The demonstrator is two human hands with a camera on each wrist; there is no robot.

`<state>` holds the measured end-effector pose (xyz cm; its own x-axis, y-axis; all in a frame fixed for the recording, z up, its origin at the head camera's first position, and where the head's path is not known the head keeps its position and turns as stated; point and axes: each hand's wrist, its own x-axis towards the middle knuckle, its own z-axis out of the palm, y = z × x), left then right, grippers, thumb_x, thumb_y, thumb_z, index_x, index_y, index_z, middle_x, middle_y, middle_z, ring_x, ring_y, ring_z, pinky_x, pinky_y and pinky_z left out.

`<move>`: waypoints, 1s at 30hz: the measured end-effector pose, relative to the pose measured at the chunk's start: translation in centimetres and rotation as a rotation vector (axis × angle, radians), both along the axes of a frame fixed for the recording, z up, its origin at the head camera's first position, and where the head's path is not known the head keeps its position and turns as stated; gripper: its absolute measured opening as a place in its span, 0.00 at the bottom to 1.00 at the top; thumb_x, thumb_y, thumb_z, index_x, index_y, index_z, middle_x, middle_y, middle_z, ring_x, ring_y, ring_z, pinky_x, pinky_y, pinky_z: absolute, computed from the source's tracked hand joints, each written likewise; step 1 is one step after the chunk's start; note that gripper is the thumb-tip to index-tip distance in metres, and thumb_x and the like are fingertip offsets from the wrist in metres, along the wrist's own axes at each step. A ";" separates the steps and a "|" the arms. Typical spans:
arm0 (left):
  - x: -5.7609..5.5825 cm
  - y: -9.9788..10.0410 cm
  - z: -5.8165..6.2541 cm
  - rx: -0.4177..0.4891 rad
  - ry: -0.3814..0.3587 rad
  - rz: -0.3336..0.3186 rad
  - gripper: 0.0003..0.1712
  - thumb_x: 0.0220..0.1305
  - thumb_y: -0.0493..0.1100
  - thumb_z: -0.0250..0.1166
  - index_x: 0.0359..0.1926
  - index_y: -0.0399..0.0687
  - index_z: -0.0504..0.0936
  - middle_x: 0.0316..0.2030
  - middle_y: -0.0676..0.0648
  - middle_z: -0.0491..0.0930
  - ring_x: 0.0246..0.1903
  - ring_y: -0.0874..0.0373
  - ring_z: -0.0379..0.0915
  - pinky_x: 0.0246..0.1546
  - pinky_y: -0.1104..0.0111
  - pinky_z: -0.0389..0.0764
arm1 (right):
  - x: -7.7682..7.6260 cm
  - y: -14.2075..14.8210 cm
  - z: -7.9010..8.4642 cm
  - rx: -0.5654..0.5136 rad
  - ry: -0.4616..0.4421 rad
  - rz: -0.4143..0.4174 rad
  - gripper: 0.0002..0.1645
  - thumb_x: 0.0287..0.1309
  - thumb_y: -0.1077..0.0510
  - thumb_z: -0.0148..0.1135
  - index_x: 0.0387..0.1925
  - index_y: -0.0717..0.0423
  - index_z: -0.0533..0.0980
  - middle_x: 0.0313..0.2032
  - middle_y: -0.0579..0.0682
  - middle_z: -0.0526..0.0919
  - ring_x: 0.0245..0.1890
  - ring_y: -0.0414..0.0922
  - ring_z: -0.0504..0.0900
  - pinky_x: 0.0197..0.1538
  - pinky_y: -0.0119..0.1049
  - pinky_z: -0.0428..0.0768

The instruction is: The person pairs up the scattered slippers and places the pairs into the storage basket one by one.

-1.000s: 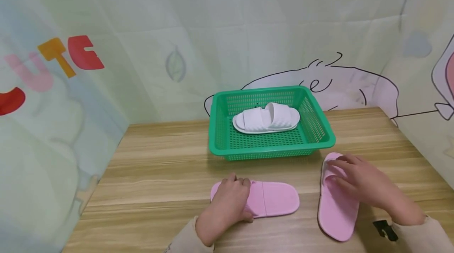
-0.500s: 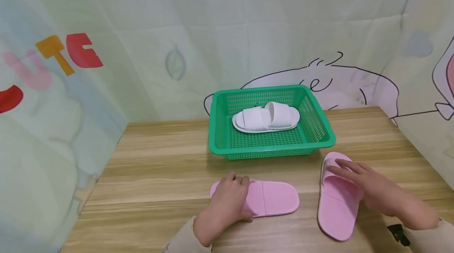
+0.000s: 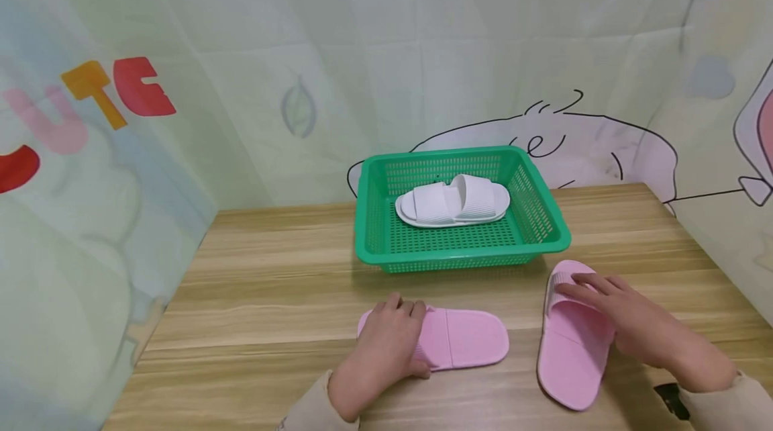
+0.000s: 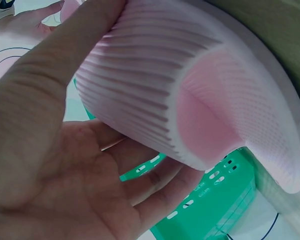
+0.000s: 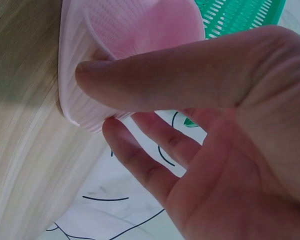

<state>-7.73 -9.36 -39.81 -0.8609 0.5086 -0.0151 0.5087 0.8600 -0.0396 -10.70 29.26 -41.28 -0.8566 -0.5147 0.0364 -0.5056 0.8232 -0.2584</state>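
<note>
Two pink slippers lie on the wooden table in the head view. My left hand [image 3: 386,344] grips the left slipper [image 3: 477,338] across its ribbed strap [image 4: 135,70], thumb on one side and fingers on the other. That slipper lies crosswise, heel to the right and toe end mostly hidden by the hand. The right slipper [image 3: 572,360] points away from me, toe near the basket. Coming from its right side, my right hand [image 3: 640,323] holds it by the strap. In the right wrist view the thumb and a fingertip touch the ribbed strap [image 5: 80,100].
Behind the pink slippers stands a green plastic basket [image 3: 465,259] with white slippers [image 3: 481,197] in it. A printed cloth [image 3: 241,102] hangs along the back and sides of the table [image 3: 260,283].
My right hand has shifted slightly right along the strap, its fingers now flatter over it. The right slipper's heel has swung a little left. The left hand and its slipper have barely moved.
</note>
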 end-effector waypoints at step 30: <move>1.7 -0.1 -1.3 0.113 0.192 0.016 0.55 0.31 0.65 0.89 0.59 0.46 0.75 0.50 0.47 0.80 0.54 0.50 0.78 0.56 0.57 0.82 | 0.5 -0.7 -0.3 -0.001 0.034 -0.031 0.60 0.23 0.91 0.56 0.63 0.51 0.80 0.59 0.61 0.79 0.52 0.66 0.78 0.50 0.68 0.83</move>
